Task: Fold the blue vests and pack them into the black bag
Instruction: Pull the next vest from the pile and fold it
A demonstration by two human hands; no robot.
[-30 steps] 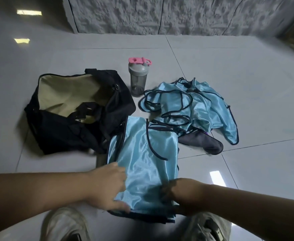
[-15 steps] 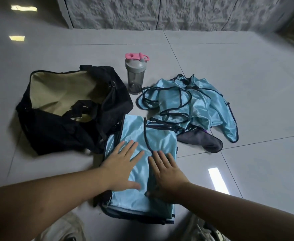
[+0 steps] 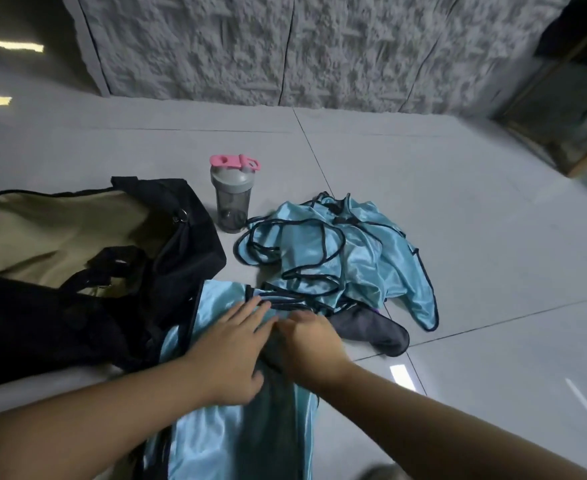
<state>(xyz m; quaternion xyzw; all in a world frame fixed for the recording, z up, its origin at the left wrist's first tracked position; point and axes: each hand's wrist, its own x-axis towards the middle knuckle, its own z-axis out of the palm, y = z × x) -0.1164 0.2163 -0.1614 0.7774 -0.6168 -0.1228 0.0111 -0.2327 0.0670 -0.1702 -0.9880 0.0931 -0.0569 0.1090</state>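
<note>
Grey floor tiles (image 3: 423, 188) run back to a rough stone wall (image 3: 285, 46), and everything lies on that floor. At the left sits the black bag (image 3: 188, 237), unzipped and gaping, its tan lining showing. Just right of it stands a grey shaker bottle (image 3: 231, 202) with a pink lid, upright. Further right lies a loose heap of blue vests (image 3: 354, 258) edged in dark trim, tangled together, and a dark cloth item (image 3: 371, 329) pokes out from under the heap's near side.

Nearest the camera, a blue vest being folded (image 3: 216, 445) lies stretched flat on the floor, its left edge touching the bag. The left hand (image 3: 229, 351) rests on its upper part with fingers straight and spread, so its grip is released and it only presses the fabric. The right hand (image 3: 309, 344) lies just beside the left on the same vest; its fingertips are tucked out of sight at the fabric, so I cannot tell its grip.
</note>
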